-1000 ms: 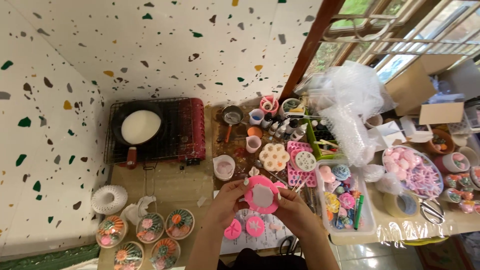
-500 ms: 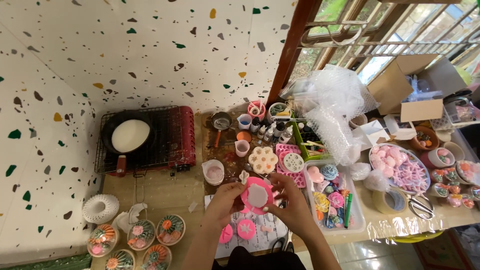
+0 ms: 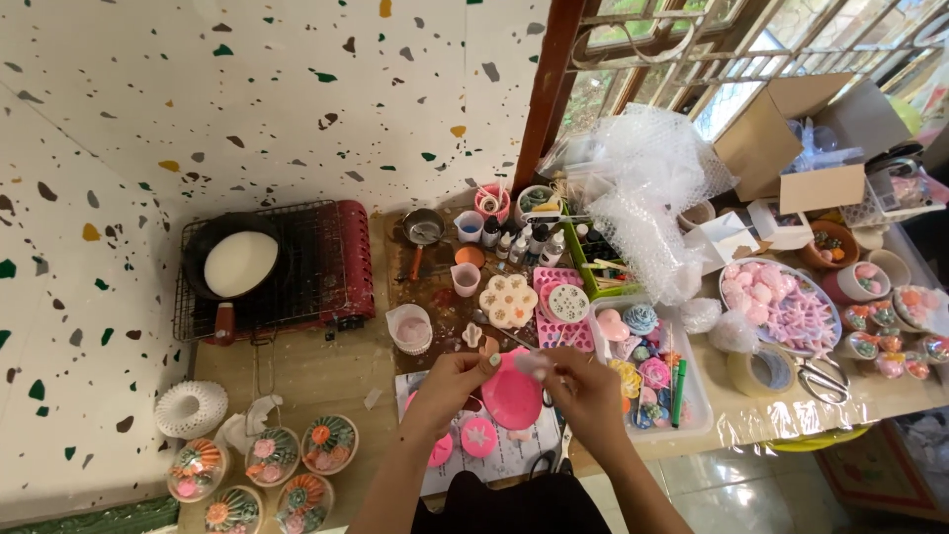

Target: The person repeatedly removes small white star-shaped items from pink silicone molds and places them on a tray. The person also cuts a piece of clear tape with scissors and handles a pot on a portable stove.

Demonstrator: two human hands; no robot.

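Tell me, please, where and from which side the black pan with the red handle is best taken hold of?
Grip the black pan by its red handle, coming from the near table edge. The handle sticks out toward that edge, past the wire rack, while the bowl holds white contents.

An open brown cardboard box (image 3: 781, 133) stands far up-right of the fingers (image 3: 539, 368); small dropper bottles (image 3: 519, 242) with pale labels stand above them.
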